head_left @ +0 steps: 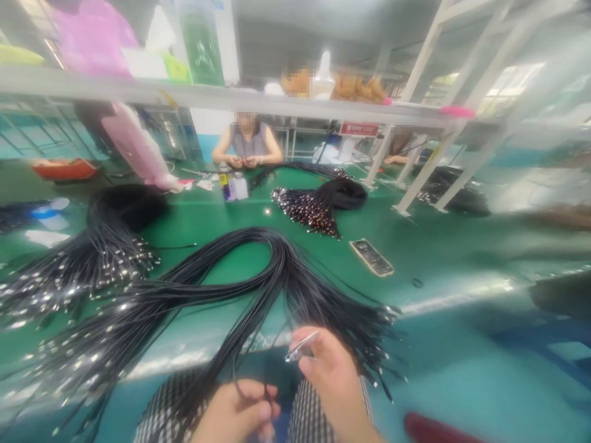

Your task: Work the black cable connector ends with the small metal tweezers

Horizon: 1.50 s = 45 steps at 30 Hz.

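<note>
At the lower middle, my left hand [242, 409] pinches a thin black cable between thumb and fingers. My right hand [330, 372], a little higher and to the right, is closed around a small shiny metal tool that looks like a nail clipper [301, 346]. A large bundle of black cables [270, 255] with metal tips lies looped on the green table just beyond both hands. Some of its strands hang over the table's front edge near my left hand.
More cable bundles lie at the left [106, 246] and farther back [323, 206]. A phone [372, 257] lies on the green table [332, 261]. A spray can [226, 183] stands farther back. A shelf [277, 101] spans above; a co-worker [247, 144] sits opposite.
</note>
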Tool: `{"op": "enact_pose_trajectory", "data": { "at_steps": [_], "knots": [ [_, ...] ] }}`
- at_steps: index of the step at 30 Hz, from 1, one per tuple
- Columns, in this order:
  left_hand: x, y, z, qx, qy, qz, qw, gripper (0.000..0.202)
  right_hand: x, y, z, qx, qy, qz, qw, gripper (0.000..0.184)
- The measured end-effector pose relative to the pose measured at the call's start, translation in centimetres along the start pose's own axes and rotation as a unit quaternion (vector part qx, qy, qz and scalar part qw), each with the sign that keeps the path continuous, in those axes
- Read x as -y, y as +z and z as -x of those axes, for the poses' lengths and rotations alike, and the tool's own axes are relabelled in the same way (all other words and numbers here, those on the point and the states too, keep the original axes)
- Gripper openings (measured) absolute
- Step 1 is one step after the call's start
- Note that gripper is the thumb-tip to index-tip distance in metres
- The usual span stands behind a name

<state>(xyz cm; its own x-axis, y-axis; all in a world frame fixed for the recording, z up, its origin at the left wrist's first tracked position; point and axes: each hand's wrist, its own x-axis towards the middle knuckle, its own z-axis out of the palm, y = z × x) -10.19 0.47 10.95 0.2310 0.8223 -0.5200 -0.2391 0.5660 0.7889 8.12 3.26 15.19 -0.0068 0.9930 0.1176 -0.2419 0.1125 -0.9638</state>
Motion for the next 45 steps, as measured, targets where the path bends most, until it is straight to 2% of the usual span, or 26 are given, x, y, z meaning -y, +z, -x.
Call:
{"op": "enact_pose_trajectory", "data": {
  "at_steps": [2,5,8,11,16,30,38,45],
  "knots": [
    [-1.4,0.5,0.9,-0.006,0.008,0.014,1.0,0.035,0.1,0.2,0.5,0.0,0.004,-0.022,1.0,0.016],
    [-2.7,0.8,1.3,0.021,0.04,0.015,0.999,0.024,-0.4,0.8,1.2,0.023,0.059,-0.047,0.997,0.014],
    [-2.7,0.9,1.0,0.042,0.046,0.04,0.997,0.02,-1.0,1.3,1.9,0.011,0.106,-0.072,0.992,0.016],
    [-2.5,1.1,0.9,0.056,0.042,0.057,0.996,0.018,-1.2,1.4,2.4,-0.014,0.123,-0.111,0.986,0.015],
    [-2.6,1.1,1.1,0.078,0.059,0.001,0.995,0.012,-0.5,1.5,2.4,-0.002,0.158,-0.097,0.983,0.017],
    [-3.1,0.9,1.0,0.087,0.053,-0.043,0.994,0.008,0.6,1.9,1.9,-0.008,0.186,-0.058,0.981,0.017],
    [-2.4,0.8,1.0,0.089,0.046,-0.017,0.995,0.013,0.7,2.0,1.9,-0.023,0.182,-0.025,0.983,0.013],
    [-2.5,1.0,1.3,0.08,0.045,0.004,0.996,0.015,0.4,1.6,2.0,-0.019,0.197,-0.058,0.979,0.015]
  ]
}}
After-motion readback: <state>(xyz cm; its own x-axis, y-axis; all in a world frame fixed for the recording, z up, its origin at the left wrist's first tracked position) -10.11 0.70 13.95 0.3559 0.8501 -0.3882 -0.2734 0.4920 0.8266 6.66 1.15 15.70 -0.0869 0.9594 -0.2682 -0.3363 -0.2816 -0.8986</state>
